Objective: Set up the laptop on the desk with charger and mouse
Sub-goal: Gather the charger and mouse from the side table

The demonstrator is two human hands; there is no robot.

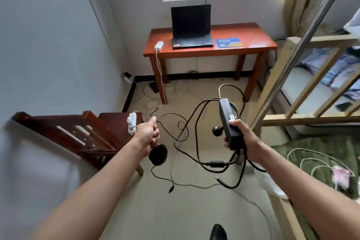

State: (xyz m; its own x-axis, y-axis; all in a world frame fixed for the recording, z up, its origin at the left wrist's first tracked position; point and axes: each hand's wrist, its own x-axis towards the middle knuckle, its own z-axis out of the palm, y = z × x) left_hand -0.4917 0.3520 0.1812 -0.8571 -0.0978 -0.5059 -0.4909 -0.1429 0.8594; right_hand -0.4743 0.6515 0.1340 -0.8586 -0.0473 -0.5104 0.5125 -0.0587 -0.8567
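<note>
Right hand (240, 138) gripping charger (228, 122); left hand (149, 132) closed on mouse (158, 154) cord. Open floor (175, 206) before tabletop (253, 35), laptop (191, 27) near back edge.

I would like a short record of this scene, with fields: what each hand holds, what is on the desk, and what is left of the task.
left hand: shut on the mouse cable; mouse hangs below it
right hand: shut on the black charger, cables dangling
desk: open laptop, screen dark; blue mouse pad to its right; white adapter to its left
left to do: charger and mouse not yet on the desk
</note>
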